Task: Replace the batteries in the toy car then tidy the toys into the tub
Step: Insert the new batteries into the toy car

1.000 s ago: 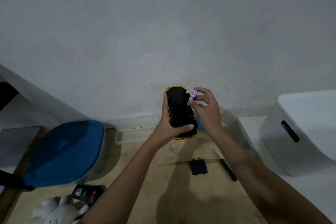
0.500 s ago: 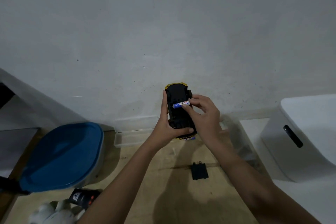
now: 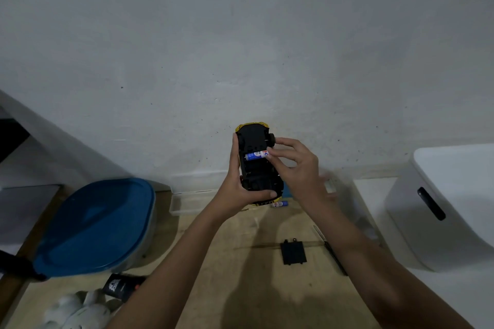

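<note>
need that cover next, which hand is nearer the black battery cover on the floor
Right. The right hand is up at the toy car, roughly above the battery cover; the left hand grips the car further left.

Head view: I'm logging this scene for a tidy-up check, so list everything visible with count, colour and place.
toy car: 1, yellow with black underside, held upside down
battery: 1, blue and white, across the car's underside
spare battery: 1, blue and white, floor beyond the car
battery cover: 1, black, floor
screwdriver: 1, dark, floor right
tub lid: 1, blue, left
remote: 1, black, bottom left
plush toy: 1, white, bottom left
left hand: grip on car
right hand: fingertips on battery
</note>
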### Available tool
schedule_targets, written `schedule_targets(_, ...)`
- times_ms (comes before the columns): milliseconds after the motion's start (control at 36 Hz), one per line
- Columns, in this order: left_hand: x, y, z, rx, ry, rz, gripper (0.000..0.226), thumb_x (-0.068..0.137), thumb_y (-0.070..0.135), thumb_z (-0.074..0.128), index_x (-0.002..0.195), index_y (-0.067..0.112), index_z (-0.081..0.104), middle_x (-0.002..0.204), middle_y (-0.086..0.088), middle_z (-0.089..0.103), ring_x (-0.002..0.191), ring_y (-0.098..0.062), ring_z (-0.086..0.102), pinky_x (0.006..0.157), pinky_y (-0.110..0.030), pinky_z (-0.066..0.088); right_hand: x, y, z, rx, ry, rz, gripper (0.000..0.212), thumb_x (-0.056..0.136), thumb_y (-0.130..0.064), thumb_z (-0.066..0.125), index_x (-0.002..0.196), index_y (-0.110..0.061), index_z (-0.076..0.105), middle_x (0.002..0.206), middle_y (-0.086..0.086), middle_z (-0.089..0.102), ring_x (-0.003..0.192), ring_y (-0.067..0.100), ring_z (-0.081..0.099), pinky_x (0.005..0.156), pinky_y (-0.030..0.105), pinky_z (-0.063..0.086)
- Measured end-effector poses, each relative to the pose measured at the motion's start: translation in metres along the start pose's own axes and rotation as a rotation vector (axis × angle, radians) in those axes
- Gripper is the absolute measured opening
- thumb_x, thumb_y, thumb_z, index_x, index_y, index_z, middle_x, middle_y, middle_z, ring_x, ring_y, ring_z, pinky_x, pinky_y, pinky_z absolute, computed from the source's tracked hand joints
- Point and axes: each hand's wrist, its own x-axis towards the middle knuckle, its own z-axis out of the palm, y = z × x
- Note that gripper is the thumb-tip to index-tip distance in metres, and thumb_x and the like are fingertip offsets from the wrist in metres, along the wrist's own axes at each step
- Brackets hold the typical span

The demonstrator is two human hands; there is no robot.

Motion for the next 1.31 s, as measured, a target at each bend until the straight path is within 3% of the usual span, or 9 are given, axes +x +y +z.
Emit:
schedule_targets(83,-0.002,-0.002,-0.002,0.031,0.001,-0.007,0.128,0.068,-0.011,0.076,0.144,0.046,-0.011,0.141,0.022,0.029,0.116,-0.001,0.055,0.083,-0.025,0.053,-0.001,0.005,0.0,-0.054,-0.07,-0.062,0.013,0.079,-0.005,0.071,0.09,-0.009,0.075,0.11,0.014,0.062,0.098,0.017,0.061,0.073,0.021,0.056)
schedule_targets(194,-0.003,-0.003,-0.005,0.062,0.002,-0.026,0.126,0.068,-0.008,0.078,0.14,0.051,-0.008,0.136,0.029,0.027,0.111,0.007,0.056,0.079,-0.019,0.052,-0.004,0.006,0.002,-0.073,-0.147,-0.139,0.015,0.083,-0.003,0.064,0.095,-0.002,0.073,0.113,0.023,0.056,0.095,0.005,0.056,0.062,0.008,0.053)
schedule_targets(333,0.0,-0.004,-0.009,0.066,0.02,-0.044,0.127,0.068,-0.009,0.077,0.143,0.047,-0.008,0.133,0.032,0.03,0.111,0.002,0.058,0.077,-0.019,0.053,-0.006,0.018,0.013,-0.099,-0.215,-0.186,0.023,0.086,-0.002,0.058,0.107,0.0,0.068,0.125,0.024,0.054,0.099,0.021,0.064,0.078,0.036,0.058)
schedule_targets(528,0.004,-0.014,-0.012,0.039,0.016,-0.071,0.128,0.069,-0.011,0.075,0.143,0.048,-0.011,0.133,0.033,0.031,0.118,-0.007,0.055,0.076,-0.02,0.053,-0.008,0.037,0.021,-0.138,-0.253,-0.186,0.028,0.084,0.0,0.058,0.112,0.001,0.065,0.129,0.03,0.051,0.11,0.029,0.059,0.093,0.016,0.043)
schedule_targets(722,0.011,-0.033,-0.019,0.045,0.019,-0.137,0.127,0.07,-0.006,0.077,0.137,0.055,-0.012,0.133,0.037,0.026,0.118,-0.003,0.054,0.079,-0.022,0.053,-0.002,0.044,0.027,-0.1,-0.38,-0.133,0.026,0.089,-0.003,0.054,0.112,0.001,0.065,0.132,0.026,0.048,0.105,0.017,0.052,0.087,0.007,0.044)
schedule_targets(861,0.019,-0.049,-0.023,0.046,0.055,-0.175,0.129,0.068,-0.007,0.078,0.144,0.046,-0.013,0.131,0.036,0.028,0.114,0.008,0.053,0.077,-0.018,0.052,-0.003,0.055,0.027,-0.053,-0.498,-0.044,0.037,0.094,-0.003,0.049,0.131,-0.005,0.049,0.142,-0.002,0.03,0.128,0.002,0.032,0.096,-0.006,0.023)
schedule_targets(944,0.024,-0.056,-0.023,0.047,0.074,-0.189,0.128,0.068,-0.006,0.078,0.145,0.043,-0.012,0.134,0.033,0.027,0.116,0.012,0.049,0.08,-0.015,0.05,-0.007,0.065,0.029,0.032,-0.447,0.093,0.036,0.095,-0.006,0.048,0.131,-0.005,0.05,0.141,-0.003,0.037,0.131,-0.003,0.028,0.1,-0.002,0.024)
schedule_targets(1056,0.024,-0.069,-0.023,0.042,0.079,-0.211,0.127,0.069,-0.007,0.077,0.146,0.037,-0.012,0.132,0.03,0.031,0.109,0.019,0.049,0.077,-0.008,0.047,-0.02,0.091,0.026,0.039,-0.318,0.245,0.03,0.097,-0.01,0.045,0.124,-0.004,0.057,0.125,0.004,0.058,0.114,0.014,0.056,0.099,0.026,0.047)
schedule_targets(1306,0.016,-0.082,-0.04,0.053,0.105,-0.253,0.128,0.068,-0.003,0.08,0.146,0.042,-0.011,0.141,0.02,0.032,0.116,0.01,0.05,0.082,-0.015,0.05,-0.068,0.145,0.034,-0.535,-0.676,0.217,0.018,0.088,0.004,0.047,0.096,0.004,0.064,0.098,0.019,0.062,0.091,0.032,0.058,0.076,0.031,0.044)
